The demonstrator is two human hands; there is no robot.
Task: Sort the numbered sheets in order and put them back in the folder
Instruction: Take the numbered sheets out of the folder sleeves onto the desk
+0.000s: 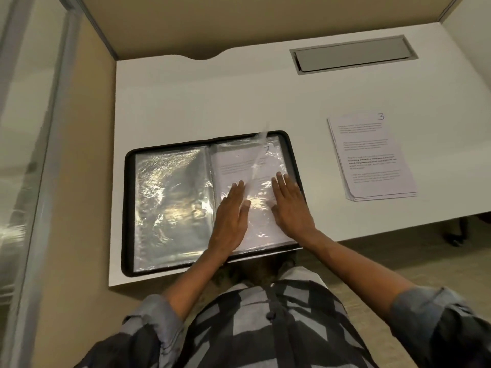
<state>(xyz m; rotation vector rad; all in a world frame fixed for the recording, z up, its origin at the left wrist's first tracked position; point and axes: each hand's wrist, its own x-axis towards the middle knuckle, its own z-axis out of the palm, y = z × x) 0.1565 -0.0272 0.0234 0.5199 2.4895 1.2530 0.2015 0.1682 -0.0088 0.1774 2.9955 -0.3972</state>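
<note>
Head view, folder: the black folder (128,208) lies open on the near left of the white desk (212,102), flat so that both hands are free to work its pockets.
Head view, left page: clear pockets (170,203) catch the glare. I can make out no paper in them.
Head view, right page: a printed sheet (233,163) sits inside its pocket. The handwritten number at its far right corner is too washed out to read.
Head view, loose sleeve: 1 clear sleeve (259,152) stands up off the right page, blurred, rising from between the 2 hands toward the far edge.
Head view, left hand: the left hand (229,211) is released and flat, palm down, with its fingers straight and pointing away. Its thumb is at the foot of the raised sleeve, and it is probably pinning the page near the spine.
Head view, right hand: the right hand (291,208) is also flat with straight fingers and grasps nothing. It presses the right part of the same page, probably to smooth the plastic over the sheet.
Head view, arms: both forearms reach in over the near edge and converge on that page.
Head view, stack: the remaining sheets (372,160) lie well apart on the right of the desk, squared up and face up, so the 3 on top is easy to read. My guess is that sheet goes in next.
</note>
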